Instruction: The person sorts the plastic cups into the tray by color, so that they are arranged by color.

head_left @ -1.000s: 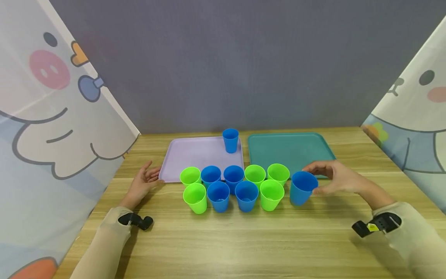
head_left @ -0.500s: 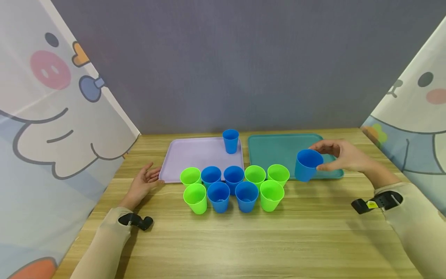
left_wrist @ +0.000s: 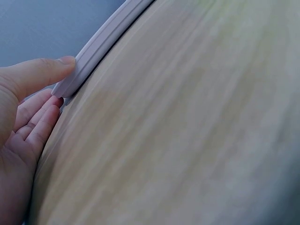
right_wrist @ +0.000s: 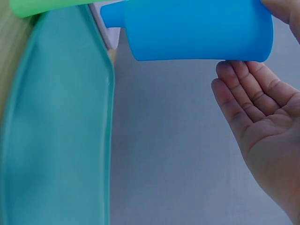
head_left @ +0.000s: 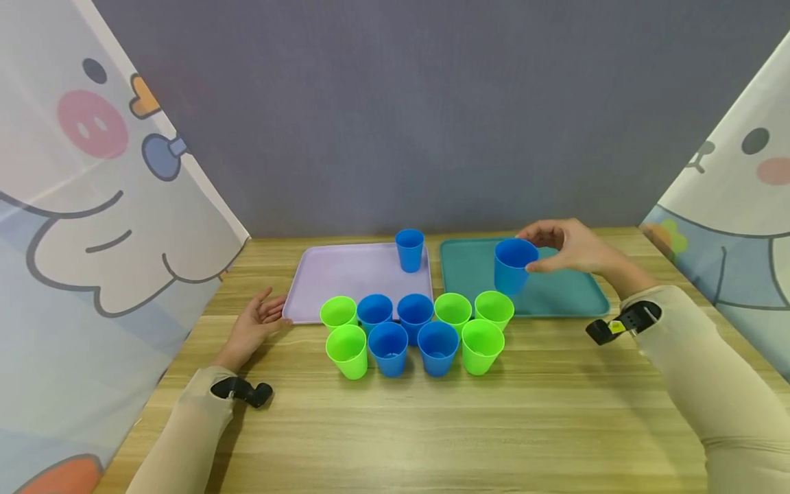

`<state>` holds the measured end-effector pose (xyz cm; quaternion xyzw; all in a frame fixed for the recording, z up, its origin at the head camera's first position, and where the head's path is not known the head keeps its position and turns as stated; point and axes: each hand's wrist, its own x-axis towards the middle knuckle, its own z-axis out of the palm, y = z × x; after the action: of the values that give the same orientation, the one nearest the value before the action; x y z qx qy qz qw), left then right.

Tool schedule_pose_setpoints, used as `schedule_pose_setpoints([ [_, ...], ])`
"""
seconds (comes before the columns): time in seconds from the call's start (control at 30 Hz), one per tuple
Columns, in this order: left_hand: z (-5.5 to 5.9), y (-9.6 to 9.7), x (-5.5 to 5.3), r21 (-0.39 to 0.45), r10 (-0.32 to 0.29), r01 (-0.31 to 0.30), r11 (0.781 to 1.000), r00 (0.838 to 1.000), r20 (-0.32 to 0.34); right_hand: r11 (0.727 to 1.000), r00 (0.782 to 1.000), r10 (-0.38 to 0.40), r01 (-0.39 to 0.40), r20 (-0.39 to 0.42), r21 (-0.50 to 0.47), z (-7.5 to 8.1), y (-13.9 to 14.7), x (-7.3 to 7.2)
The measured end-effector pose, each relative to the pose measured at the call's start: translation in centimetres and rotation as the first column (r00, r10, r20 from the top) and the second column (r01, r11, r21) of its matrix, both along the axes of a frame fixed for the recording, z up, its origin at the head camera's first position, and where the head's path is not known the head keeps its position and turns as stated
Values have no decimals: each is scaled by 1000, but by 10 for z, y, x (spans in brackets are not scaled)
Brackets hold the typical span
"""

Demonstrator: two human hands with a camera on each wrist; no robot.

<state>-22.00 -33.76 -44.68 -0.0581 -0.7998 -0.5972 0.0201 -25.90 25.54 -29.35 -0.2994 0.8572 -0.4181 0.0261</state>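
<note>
My right hand [head_left: 570, 245] grips a blue cup [head_left: 512, 269] by its rim, thumb on the near side and fingers on the far side. The cup is upright and overlaps the teal tray [head_left: 561, 291] in the head view; the right wrist view shows the cup [right_wrist: 197, 30] sideways, above the tray's level. My left hand [head_left: 252, 329] rests at the near left corner of the lilac tray [head_left: 339, 274]. In the left wrist view its thumb [left_wrist: 44, 72] touches the tray rim [left_wrist: 89, 56], the other fingers relaxed beside the corner.
Several green and blue cups stand in two rows before the trays, among them a green cup [head_left: 481, 346] and a blue cup [head_left: 438, 348]. Another blue cup [head_left: 410, 250] stands at the lilac tray's right side. A grey partition [head_left: 401, 116] rises behind the wooden table [head_left: 395, 432].
My right hand has lifted the blue cup from beside the rows and carried it back, then left, over the teal tray. My left hand has stayed at the lilac tray's corner.
</note>
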Motion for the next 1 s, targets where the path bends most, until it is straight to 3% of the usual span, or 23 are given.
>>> schedule_pose_setpoints([
  [0.63,1,1,1,3,3,-3,1000,1000,-2,999,995,30,-34,90,42,16,-80,-47],
  [1.0,0,1,-1,-17,0,0,1000,1000,4,996,986,77,-83,149,31,7,-119,-63],
])
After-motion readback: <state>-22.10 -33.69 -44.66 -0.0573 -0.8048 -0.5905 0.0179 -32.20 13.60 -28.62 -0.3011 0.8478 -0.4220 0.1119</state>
